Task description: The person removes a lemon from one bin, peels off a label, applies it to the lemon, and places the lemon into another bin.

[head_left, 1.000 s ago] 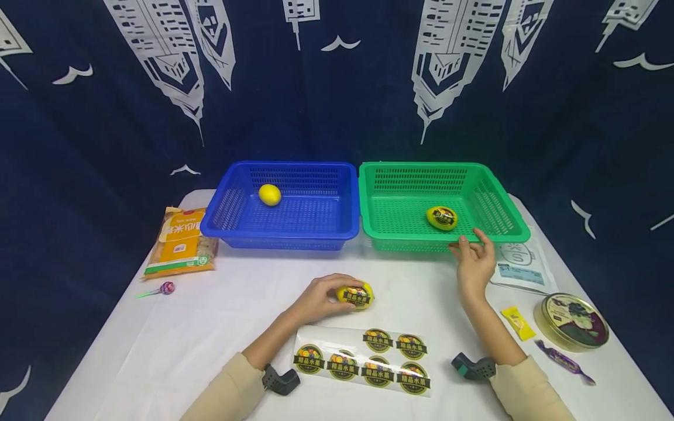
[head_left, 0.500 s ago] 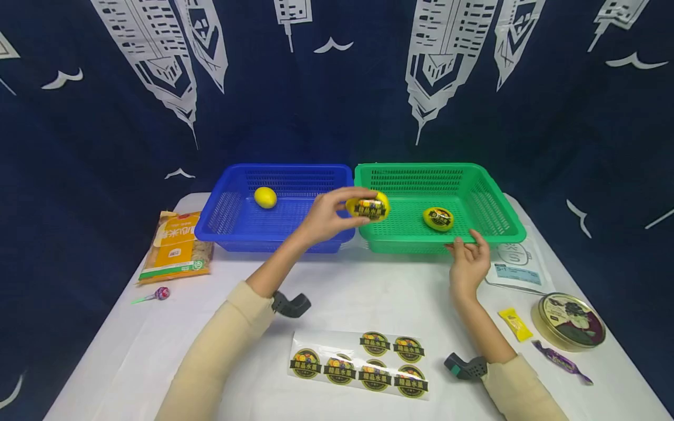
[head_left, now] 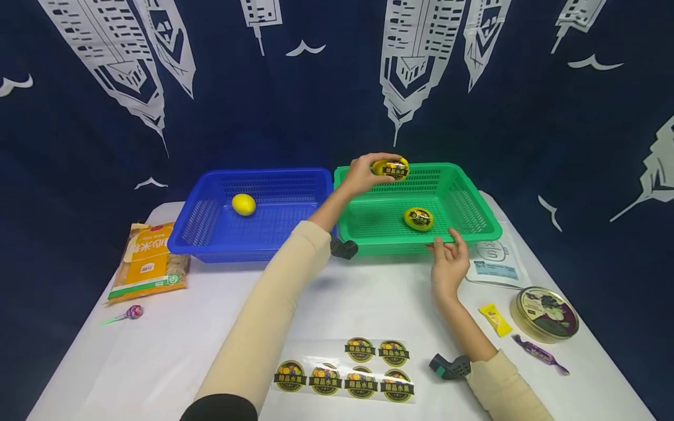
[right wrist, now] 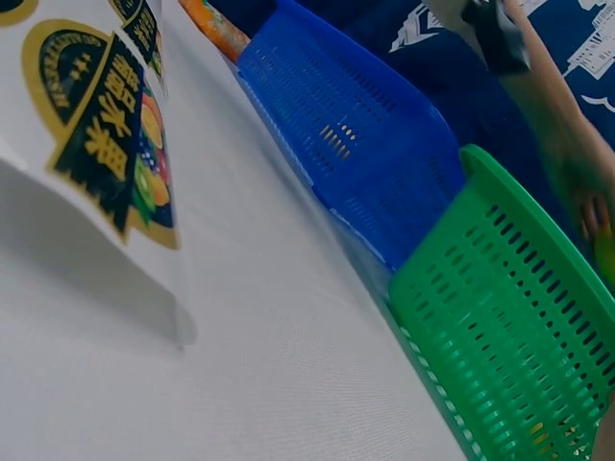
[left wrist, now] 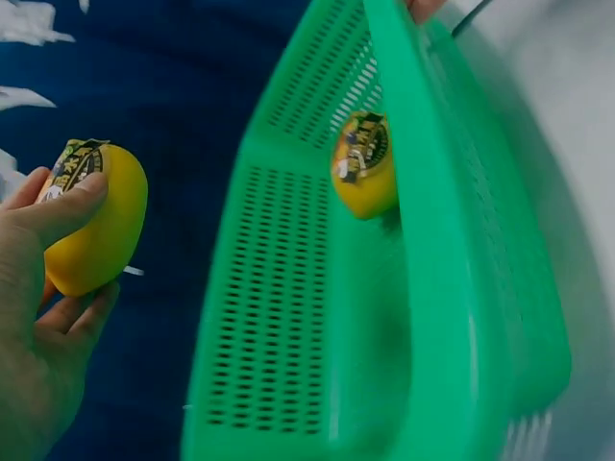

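Note:
My left hand [head_left: 364, 174] holds a yellow lemon [head_left: 380, 168] with a black-and-gold label above the back of the green basket [head_left: 363, 237]. In the left wrist view, thumb and fingers wrap the lemon [left wrist: 113, 226], beside the basket's rim [left wrist: 423, 192]. Another labelled lemon [head_left: 418, 219] lies inside the green basket. My right hand [head_left: 449, 266] grips that basket's front rim with thumb and fingers. A plain lemon [head_left: 244, 204] sits in the blue basket [head_left: 221, 257]. On the table's near side lies a sheet of round fruit stickers [head_left: 337, 345].
Left on the white table [head_left: 179, 339] are an orange snack bag [head_left: 147, 263] and a lollipop [head_left: 134, 311]. At the right are a white packet [head_left: 497, 269], a yellow wrapped candy [head_left: 495, 319], a purple wrapped candy [head_left: 539, 354] and a round tin [head_left: 544, 316].
The left hand has lifted the labelled lemon from the table and carried it forward and right over the green basket. The right hand stays at the basket's front rim. The head view has shifted slightly.

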Tool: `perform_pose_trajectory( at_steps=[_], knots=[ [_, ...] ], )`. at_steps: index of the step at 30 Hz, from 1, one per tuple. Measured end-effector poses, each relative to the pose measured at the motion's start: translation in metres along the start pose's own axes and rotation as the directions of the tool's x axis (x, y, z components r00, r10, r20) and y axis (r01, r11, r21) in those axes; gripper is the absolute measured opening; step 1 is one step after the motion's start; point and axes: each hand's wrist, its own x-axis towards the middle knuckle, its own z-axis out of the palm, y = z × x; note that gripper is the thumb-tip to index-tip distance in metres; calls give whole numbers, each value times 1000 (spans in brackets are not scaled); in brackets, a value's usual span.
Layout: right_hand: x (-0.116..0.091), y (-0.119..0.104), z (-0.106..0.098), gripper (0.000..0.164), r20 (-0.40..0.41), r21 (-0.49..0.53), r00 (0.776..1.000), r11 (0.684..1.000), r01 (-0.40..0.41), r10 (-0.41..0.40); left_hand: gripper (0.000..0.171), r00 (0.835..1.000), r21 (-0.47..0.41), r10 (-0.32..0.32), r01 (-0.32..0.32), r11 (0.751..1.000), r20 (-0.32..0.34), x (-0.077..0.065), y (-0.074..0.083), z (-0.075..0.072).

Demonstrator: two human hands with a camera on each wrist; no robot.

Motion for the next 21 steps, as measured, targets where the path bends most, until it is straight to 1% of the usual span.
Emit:
perform_pose_trajectory(
  at_steps=[2,5,8,11,13,14,17,19,21],
  knots=[
    [1,3,-1,42,-9,-7,1000,1000,4,-4,47,999,7,-46,46,999,11,9,-8,14],
    [1,5,-2,44,-10,-15,1000,1000,15,-15,47,991,32,-129,129,991,17,17,-19,34],
    [0,4,-1,43,-6,-26,1000,999,29,-29,46,979,56,-203,202,978,8,19,-27,51],
    [-2,4,-1,42,-5,-25,999,999,36,-37,45,962,85,-272,272,959,-6,17,-34,65],
    [-2,3,-1,41,-6,-30,999,999,37,-37,44,949,105,-315,315,943,-17,15,-39,73],
    [-2,3,-1,41,-4,-25,999,999,33,-33,44,939,110,-343,342,933,-15,14,-41,76],
    [-2,2,-2,42,4,-7,1000,1000,27,-27,44,917,118,-399,395,911,9,11,-46,83],
    [-1,2,-2,43,10,-1,1000,1000,28,-28,43,910,122,-414,407,905,37,10,-48,86],
    [1,2,-3,43,14,7,999,999,36,-36,44,906,139,-416,404,904,73,12,-49,88]
  ],
)
